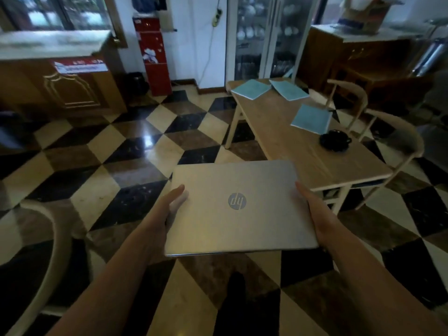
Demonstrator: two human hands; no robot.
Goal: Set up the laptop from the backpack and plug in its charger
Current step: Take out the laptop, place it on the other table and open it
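Curving in at the far left is the pale backrest of a chair, with open checkered floor stretching from it toward the wooden cabinet and the red dispenser at the back wall. The left hand grips the left edge of the closed silver laptop, thumb lying on the lid and fingers tucked beneath. The laptop is held level in the air above the floor, logo facing up, its far right corner overlapping the near end of the wooden table in this view; whether it touches cannot be told. The right hand grips the laptop's right edge, its fingers hidden under it. On the table lie three light blue sheets and a black cup on a saucer near the right edge. A second chair stands along the table's right side.
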